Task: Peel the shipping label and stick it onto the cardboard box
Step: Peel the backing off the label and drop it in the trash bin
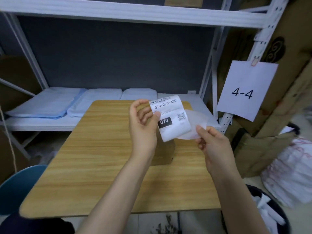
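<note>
Above the desk (104,166), the left hand (143,125) pinches the printed label (170,119) while the right hand (212,142) pinches its backing (197,124), pulling them apart over the cardboard box (166,152) waiting below.

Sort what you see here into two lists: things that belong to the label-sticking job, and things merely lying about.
Part of the job:
shipping label, held in the left hand
translucent backing sheet, pinched by the right hand
cardboard box on the wooden table

Just lying about:
folded blue and white linens on the shelf
paper sign reading 4-4
blue chair
</note>
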